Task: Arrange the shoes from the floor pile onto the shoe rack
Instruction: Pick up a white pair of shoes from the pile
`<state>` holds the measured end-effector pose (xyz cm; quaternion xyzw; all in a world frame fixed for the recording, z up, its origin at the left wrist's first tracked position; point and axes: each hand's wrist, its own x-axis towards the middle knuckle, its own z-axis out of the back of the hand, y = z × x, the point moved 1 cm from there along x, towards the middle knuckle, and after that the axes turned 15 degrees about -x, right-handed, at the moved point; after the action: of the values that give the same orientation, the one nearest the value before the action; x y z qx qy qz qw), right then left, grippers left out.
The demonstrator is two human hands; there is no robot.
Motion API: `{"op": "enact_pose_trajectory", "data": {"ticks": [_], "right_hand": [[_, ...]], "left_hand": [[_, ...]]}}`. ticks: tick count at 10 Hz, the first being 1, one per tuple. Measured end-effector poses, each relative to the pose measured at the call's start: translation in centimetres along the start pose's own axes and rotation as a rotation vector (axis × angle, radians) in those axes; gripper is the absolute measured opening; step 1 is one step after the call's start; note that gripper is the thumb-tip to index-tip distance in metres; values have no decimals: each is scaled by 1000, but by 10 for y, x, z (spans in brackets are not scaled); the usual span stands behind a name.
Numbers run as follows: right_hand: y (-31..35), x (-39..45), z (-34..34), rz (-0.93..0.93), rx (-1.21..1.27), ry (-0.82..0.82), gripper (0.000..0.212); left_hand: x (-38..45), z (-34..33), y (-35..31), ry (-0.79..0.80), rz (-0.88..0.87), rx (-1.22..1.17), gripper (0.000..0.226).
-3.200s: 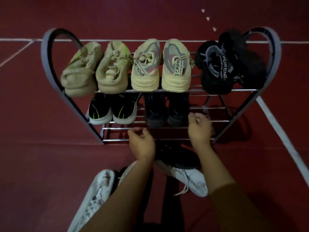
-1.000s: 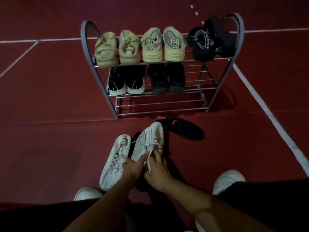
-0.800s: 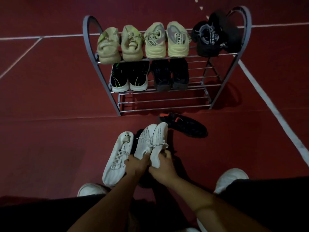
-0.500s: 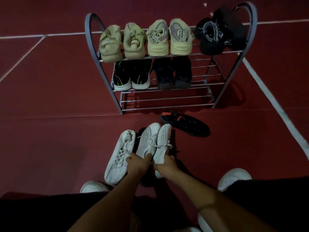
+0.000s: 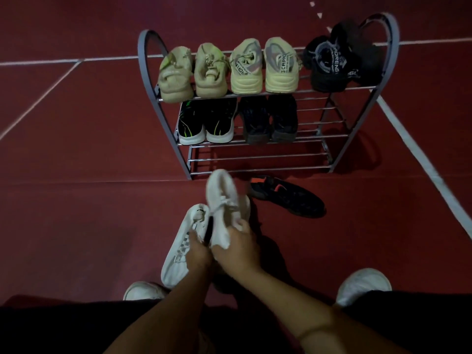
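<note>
Dark red flooring (image 5: 76,213) with white lines carries a grey metal shoe rack (image 5: 258,157). Top shelf of the rack: two beige pairs and one black pair. Middle shelf: a black pair with green streaks and white soles, beside a dark pair. Bottom shelf bars show bare. In front of the rack, both hands hold a white laced shoe (image 5: 224,203), lifted, toe toward the rack; right hand (image 5: 237,249) fingers curl around its heel, left hand (image 5: 198,254) grips beside it. Another white shoe (image 5: 178,254) lies just left. A black shoe with orange marks (image 5: 288,198) lies right, near the rack.
</note>
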<state>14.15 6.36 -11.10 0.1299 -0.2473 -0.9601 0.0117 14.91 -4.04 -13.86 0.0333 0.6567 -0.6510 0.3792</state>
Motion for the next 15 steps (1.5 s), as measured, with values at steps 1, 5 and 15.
{"op": "enact_pose_trajectory", "data": {"ticks": [1, 5, 15], "right_hand": [[25, 3, 0, 149, -160, 200, 61], [-37, 12, -54, -613, 628, 453, 75], [-100, 48, -4, -612, 853, -15, 46]], "left_hand": [[13, 9, -10, -3, 70, -435, 57], [37, 8, -3, 37, 242, -232, 38], [16, -28, 2, 329, 262, -345, 51]]}}
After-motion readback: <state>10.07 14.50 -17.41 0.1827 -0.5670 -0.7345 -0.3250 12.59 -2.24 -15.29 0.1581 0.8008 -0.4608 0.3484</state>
